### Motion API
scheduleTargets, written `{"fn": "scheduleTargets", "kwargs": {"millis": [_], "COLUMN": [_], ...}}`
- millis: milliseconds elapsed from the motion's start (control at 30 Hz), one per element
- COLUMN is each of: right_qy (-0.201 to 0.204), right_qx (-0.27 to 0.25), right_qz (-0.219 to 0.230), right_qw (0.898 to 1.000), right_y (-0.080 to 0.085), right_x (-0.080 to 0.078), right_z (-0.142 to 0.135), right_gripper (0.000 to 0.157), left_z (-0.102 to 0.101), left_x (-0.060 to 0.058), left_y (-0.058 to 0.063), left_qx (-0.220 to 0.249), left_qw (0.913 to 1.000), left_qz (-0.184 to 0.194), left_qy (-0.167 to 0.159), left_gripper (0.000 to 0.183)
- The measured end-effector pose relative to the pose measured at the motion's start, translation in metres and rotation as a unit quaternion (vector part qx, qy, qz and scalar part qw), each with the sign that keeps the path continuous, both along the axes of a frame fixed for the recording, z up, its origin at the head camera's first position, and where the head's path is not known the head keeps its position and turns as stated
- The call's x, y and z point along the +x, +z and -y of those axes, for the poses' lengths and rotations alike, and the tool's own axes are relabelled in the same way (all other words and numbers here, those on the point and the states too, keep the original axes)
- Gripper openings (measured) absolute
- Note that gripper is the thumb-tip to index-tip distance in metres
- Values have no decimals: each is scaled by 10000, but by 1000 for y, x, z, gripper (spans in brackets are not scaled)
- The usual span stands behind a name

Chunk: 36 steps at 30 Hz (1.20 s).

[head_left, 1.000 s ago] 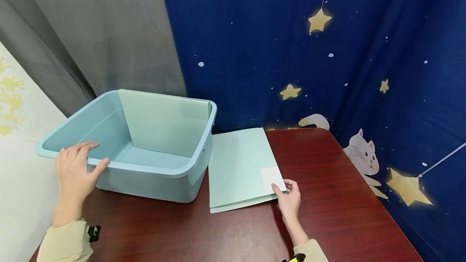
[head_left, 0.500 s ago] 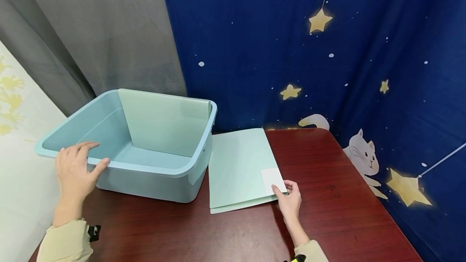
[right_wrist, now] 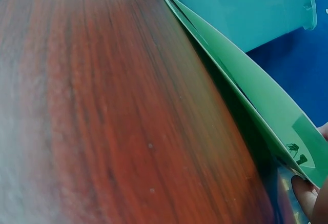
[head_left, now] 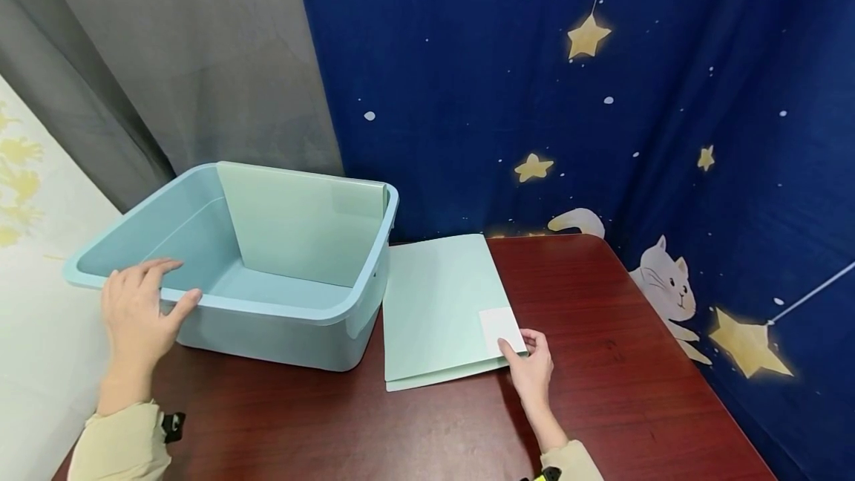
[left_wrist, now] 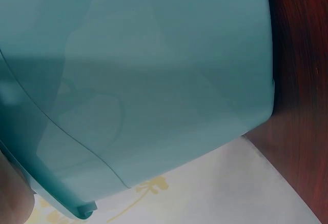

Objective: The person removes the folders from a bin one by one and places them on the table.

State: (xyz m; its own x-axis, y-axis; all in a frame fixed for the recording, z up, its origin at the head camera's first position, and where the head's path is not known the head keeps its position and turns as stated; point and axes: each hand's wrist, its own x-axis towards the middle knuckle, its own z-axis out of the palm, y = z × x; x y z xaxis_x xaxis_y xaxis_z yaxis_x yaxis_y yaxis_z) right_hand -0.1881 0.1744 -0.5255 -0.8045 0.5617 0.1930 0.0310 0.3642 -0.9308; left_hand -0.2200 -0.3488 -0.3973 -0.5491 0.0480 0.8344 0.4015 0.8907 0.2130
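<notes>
My left hand [head_left: 136, 310] rests over the near left rim of a light blue plastic tub [head_left: 267, 310], fingers extended over the inside, thumb along the rim. Only a bit of that hand [left_wrist: 13, 196] enters the left wrist view, beside the tub's outer wall [left_wrist: 154, 90]. To the right, a pale green folder [head_left: 437, 303] with a white label [head_left: 501, 326] lies beside the tub. My right hand [head_left: 532, 370] pinches its near right corner, thumb on top and fingers underneath. The right wrist view shows the folder's covers [right_wrist: 246, 75] slightly apart along the near edge.
A second pale green folder [head_left: 300, 225] stands inside the tub against its back wall. The dark red wooden table [head_left: 621, 362] reaches to a blue star-patterned curtain [head_left: 454, 95] and a grey curtain [head_left: 200, 58] behind. A white surface with yellow prints [head_left: 40, 303] is at the left.
</notes>
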Motion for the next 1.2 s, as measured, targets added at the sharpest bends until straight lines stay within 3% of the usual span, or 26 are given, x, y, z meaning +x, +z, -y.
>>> {"fn": "scheduleTargets", "kwargs": {"millis": [167, 300, 467, 733, 1000, 1200], "right_qy": [9, 43, 242, 604, 957, 1250], "right_qx": [129, 344, 558, 528, 961, 1138], "right_qz": [-49, -416, -900, -1144, -1618, -1784], "right_qw": [9999, 9985, 9941, 9902, 9775, 9693], "right_y": [0, 4, 13, 26, 33, 48], "right_x": [1, 2, 2, 0, -8, -19], "right_z": [-1, 0, 2, 4, 8, 14], "right_gripper": [40, 42, 44, 42, 40, 41], "left_z": [-1, -1, -1, -3, -4, 0], "left_x": [-1, -3, -4, -3, -2, -3], "left_y": [-1, -2, -2, 2, 1, 0], "left_qx": [52, 65, 141, 42, 72, 1], "left_qw": [10000, 9999, 9998, 9999, 9999, 10000], "left_qz": [-61, -102, -162, -104, -134, -68], "left_qy": [45, 57, 25, -2, -1, -34], "left_gripper": [82, 82, 82, 84, 84, 83]}}
